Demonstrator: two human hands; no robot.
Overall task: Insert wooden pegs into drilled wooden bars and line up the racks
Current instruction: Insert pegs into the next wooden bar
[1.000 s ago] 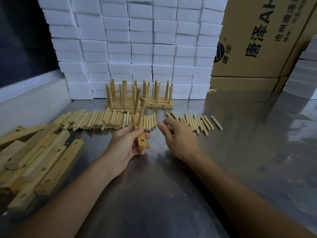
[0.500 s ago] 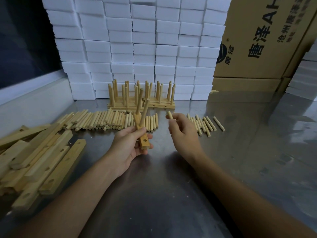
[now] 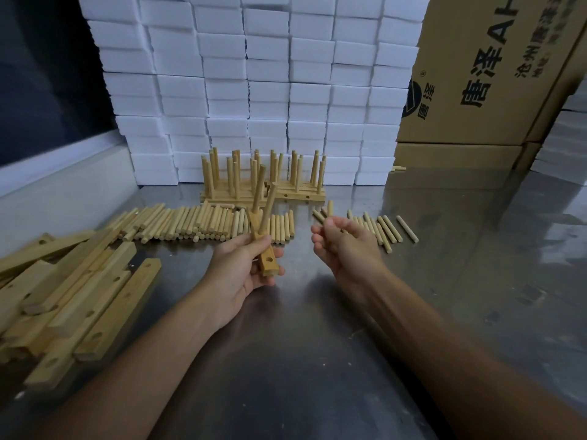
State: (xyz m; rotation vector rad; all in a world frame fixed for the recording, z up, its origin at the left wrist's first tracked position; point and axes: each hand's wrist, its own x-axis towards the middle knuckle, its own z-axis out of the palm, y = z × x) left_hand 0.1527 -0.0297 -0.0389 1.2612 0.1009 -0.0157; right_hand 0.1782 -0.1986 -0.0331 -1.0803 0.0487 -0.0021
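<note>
My left hand (image 3: 236,271) grips a drilled wooden bar (image 3: 266,255) held end-on toward me, with two pegs (image 3: 263,204) standing up from it and an open hole near its close end. My right hand (image 3: 344,246) is lifted off the table to the right of the bar and pinches a single peg (image 3: 330,208) that points upward. A long row of loose pegs (image 3: 190,222) lies behind my left hand, and a smaller group of pegs (image 3: 384,227) lies behind my right. Finished racks (image 3: 263,176) stand lined up at the back.
A heap of drilled bars (image 3: 73,293) fills the left of the steel table (image 3: 317,360). White foam blocks (image 3: 254,81) are stacked as a wall behind the racks. A large cardboard box (image 3: 489,65) stands at the back right, with more white blocks (image 3: 562,147) beside it.
My right hand has picked a peg from the right-hand group, lifted it off the table and turned it upright. My left hand keeps the bar in much the same place.
</note>
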